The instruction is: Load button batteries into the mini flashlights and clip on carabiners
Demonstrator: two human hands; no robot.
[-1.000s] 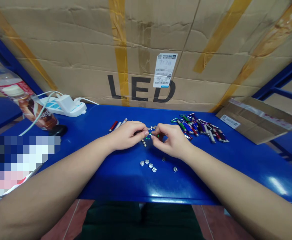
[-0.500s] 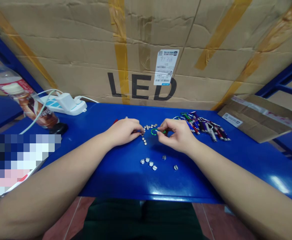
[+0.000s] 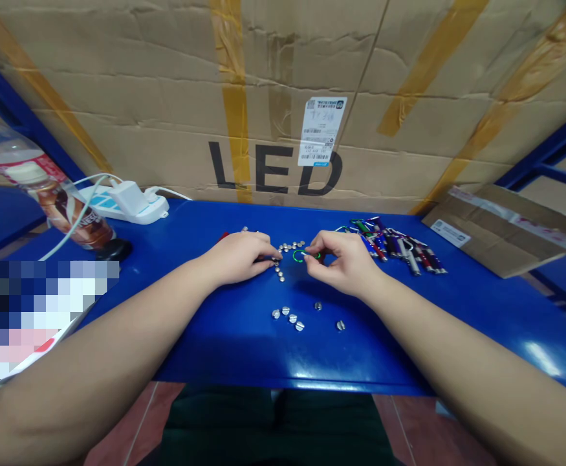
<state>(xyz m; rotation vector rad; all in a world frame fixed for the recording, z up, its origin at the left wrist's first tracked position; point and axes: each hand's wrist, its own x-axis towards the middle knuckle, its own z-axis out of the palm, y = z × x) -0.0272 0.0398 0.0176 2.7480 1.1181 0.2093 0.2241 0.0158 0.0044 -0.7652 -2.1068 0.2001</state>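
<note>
1. Hands [image 3: 290, 259] work over a blue table [image 3: 283, 378], seen from the head camera, and they sit close together with the fingertips just apart.
2. Right hand [image 3: 343, 262] pinches a green ring [image 3: 300, 256] between thumb and forefinger, as far as I can see from here.
3. Left hand [image 3: 237, 257] curls down beside the ring, its fingertips [image 3: 268, 257] touching or just above a curved line of small silver beads [image 3: 287, 246]. Whether those fingers grip anything, I can't tell.
4. Slotted silver caps [image 3: 287, 317] lie loose on the table below the hands, well apart from them.
5. Keychain flashlights [image 3: 394, 249] lie in a colourful heap just beside the right hand, with carabiner clips on them. Left of the left hand, a red tube [image 3: 222, 237] is partly hidden behind the fingers.
6. Power strip [image 3: 122, 208] with a white charger sits at the far left, next to a tilted plastic bottle [image 3: 44, 194].
7. Flattened cardboard [image 3: 500, 230] rests at the far right, and a large carton printed "LED" [image 3: 273, 97] stands behind the table.
</note>
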